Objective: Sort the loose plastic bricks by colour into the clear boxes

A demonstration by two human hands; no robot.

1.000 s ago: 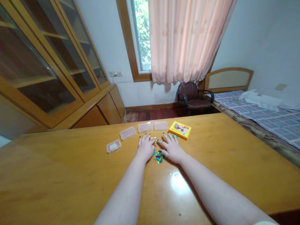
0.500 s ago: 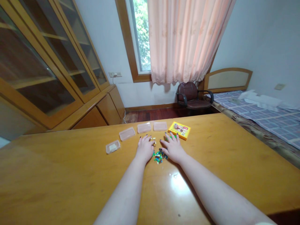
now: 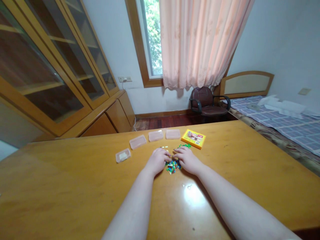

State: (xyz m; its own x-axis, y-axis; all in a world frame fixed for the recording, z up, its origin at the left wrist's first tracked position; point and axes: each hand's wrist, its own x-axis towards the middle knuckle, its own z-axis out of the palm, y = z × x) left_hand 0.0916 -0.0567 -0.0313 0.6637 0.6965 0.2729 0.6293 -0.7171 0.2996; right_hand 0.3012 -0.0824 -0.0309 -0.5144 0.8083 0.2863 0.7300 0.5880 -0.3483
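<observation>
A small heap of coloured bits (image 3: pixel 173 166), green, blue and yellow, lies on the wooden table (image 3: pixel 75 186). My left hand (image 3: pixel 158 159) rests at the heap's left side, fingers curled inward over it. My right hand (image 3: pixel 187 158) sits at the heap's right side, fingers curled the same way, and the fingertips of both hands nearly meet above the pile. What the curled fingers hold, if anything, is hidden. A few loose green bits (image 3: pixel 184 145) and pale bits (image 3: pixel 164 147) lie just beyond my hands.
Three clear plastic trays (image 3: pixel 155 135) stand in a row behind the heap, and one with white contents (image 3: pixel 122 155) sits further left. A yellow box (image 3: pixel 193 138) lies at the right. Beyond the table are a cabinet, a chair (image 3: pixel 206 103) and a bed.
Both hands were lying flat with fingers spread beside the heap; now the fingers have curled in and the hands have closed toward each other over the pile.
</observation>
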